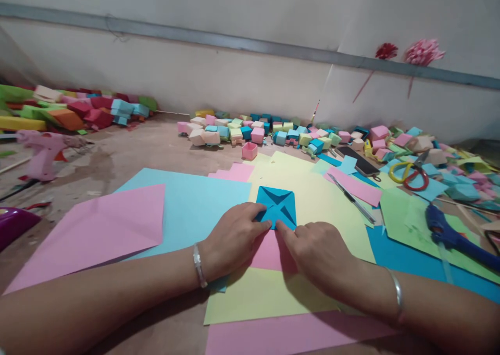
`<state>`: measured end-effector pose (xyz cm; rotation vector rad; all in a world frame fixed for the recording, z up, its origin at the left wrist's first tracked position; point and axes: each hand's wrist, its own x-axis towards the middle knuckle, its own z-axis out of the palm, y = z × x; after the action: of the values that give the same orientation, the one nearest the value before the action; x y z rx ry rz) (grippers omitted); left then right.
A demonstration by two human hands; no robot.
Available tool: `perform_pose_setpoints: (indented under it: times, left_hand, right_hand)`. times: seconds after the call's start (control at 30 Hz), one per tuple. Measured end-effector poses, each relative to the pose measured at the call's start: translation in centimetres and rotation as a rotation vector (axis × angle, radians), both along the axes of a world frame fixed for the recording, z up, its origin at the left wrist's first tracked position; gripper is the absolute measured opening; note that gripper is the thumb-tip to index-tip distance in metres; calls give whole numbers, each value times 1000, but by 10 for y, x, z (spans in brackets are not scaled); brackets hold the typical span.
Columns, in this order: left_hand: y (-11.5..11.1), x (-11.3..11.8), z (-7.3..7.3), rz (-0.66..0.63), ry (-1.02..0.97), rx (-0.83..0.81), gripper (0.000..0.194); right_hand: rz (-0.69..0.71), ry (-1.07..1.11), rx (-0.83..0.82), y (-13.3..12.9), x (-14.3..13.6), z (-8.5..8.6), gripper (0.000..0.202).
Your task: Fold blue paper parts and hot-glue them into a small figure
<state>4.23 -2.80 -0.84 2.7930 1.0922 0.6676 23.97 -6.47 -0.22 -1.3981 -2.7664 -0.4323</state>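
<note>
A small blue paper square [278, 208], its corners folded inward, lies on a larger yellow sheet [328, 204] in the middle. My left hand [238, 232] holds the square at its left side and lower edge, with the thumb and a finger on it. From the right, my right hand [316, 243] presses a fingertip on the lower edge, close beside the left thumb. Its other fingers are curled in, and its thumb is mostly hidden. Under my hands a pink piece of paper [269, 256] shows below the square.
Pink [113, 219] and light blue sheets [195, 201] lie left. A craft knife [351, 198], phone [358, 161], scissors [414, 176] and blue glue gun [457, 235] are right. A pink glue gun [41, 154] lies far left. Paper cubes [258, 134] line the wall.
</note>
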Motion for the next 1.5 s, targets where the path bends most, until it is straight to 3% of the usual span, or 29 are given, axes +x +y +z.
perform_pose_setpoints:
  times: [0.4,0.57,0.73,1.13,1.27,1.4,1.5]
  left_hand:
    - [1,-2,-1,-26,59,45,31]
    - [-2,-3,-1,-24,77,46,24]
    - [-5,-3,3,1,118,38,21]
    - [-4,-4,1,-19,187,66,16]
    - [-3,-6,-1,-28,174,72,16]
    - [-4,-5,1,-24,177,66,20]
    - [-9,-3,6,-23,224,151,19]
  right_hand:
    - [55,59,-65,14,1,6,16]
    - [167,146,75,6,2,-2,15]
    - [251,80,131,-11,-4,-10,19]
    - [209,13,163,-14,-5,-5,20]
    - [209,-20,191,-10,-4,-7,32]
    - [143,-44,79,-5,-5,-6,27]
    - [116,-66,12,-4,-7,-3,27]
